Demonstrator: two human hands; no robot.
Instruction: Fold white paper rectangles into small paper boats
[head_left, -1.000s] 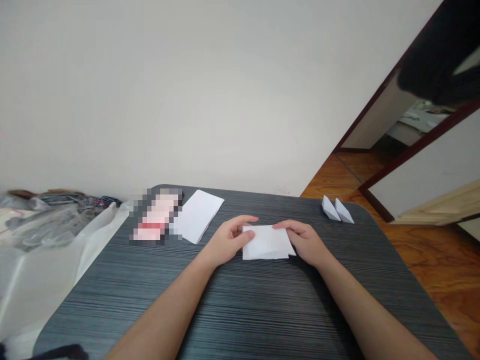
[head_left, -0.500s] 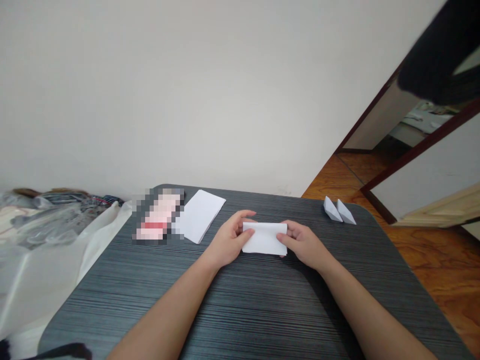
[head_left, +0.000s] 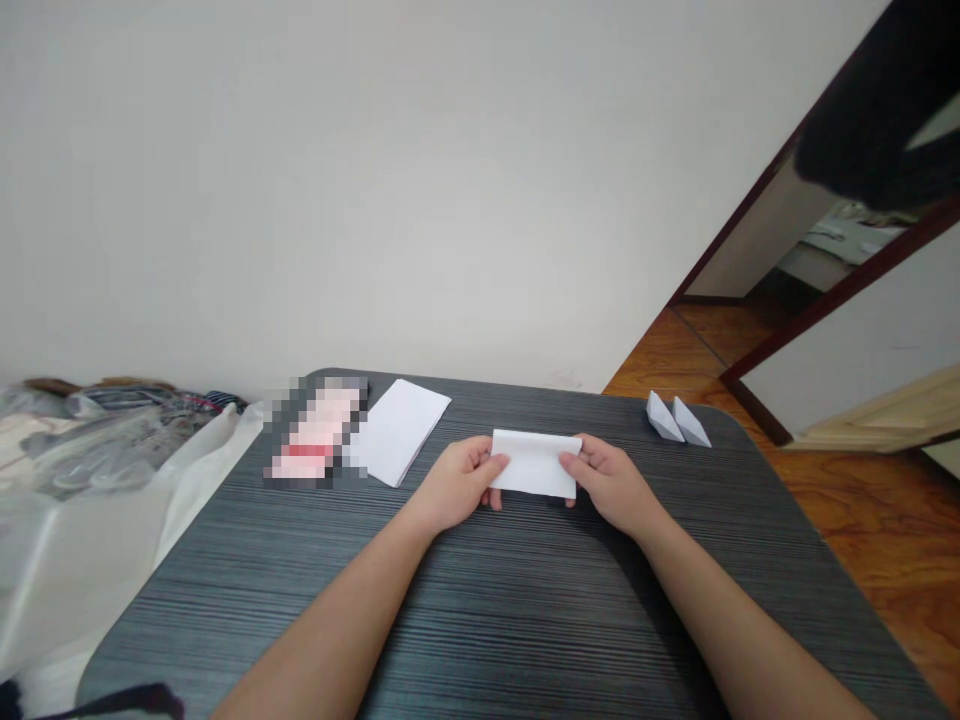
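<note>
A folded sheet of white paper (head_left: 534, 466) is held level between my two hands, its fold along the far edge. My left hand (head_left: 459, 482) pinches the left end, thumb on top and fingers underneath. At the opposite end my right hand (head_left: 613, 482) grips the paper the same way, its thumb on the face. Most of the fingers of both hands are hidden behind the sheet. Off to the right lie two small folded paper boats (head_left: 664, 418), side by side near the far corner.
A dark wood-grain table (head_left: 450, 620) lies under my hands. A stack of white paper (head_left: 401, 430) sits left of them, next to a pixelated pink item (head_left: 319, 425). Clear plastic wrapping (head_left: 112, 450) covers things beyond the left edge. A wall rises behind the table.
The folded paper has shifted slightly up and to the right. My left fingers, spread above it before, now curl beneath its left end.
</note>
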